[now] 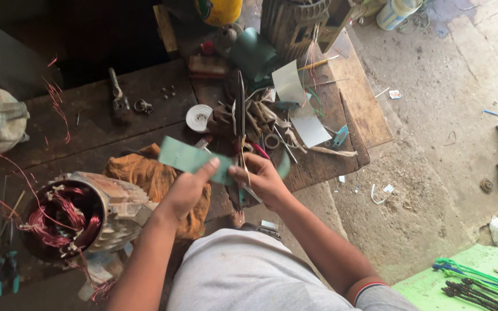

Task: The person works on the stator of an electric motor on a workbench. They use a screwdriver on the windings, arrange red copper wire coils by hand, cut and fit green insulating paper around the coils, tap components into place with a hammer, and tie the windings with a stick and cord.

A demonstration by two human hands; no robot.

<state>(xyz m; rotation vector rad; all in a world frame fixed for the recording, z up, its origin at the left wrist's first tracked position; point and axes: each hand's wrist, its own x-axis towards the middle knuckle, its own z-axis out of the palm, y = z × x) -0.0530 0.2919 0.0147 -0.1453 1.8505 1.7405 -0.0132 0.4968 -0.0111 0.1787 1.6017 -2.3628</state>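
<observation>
My left hand (187, 190) pinches a flat green sheet of insulating paper (185, 156) by its lower right edge, thumb on top. My right hand (265, 179) grips a pair of long scissors (241, 124) whose blades point away from me, up over the bench, right beside the sheet's edge. Both hands hover just above the near edge of a dark wooden workbench (105, 109). A motor stator (82, 214) with red copper windings lies at my left, open end toward me.
An orange cloth (145, 173) lies under the sheet. Loose tools, a white tape roll (199, 117), paper strips (302, 109) and screws litter the bench. Another motor housing (292, 23) stands at the back. Concrete floor at the right; green cable ties (479, 279) lie on a green surface.
</observation>
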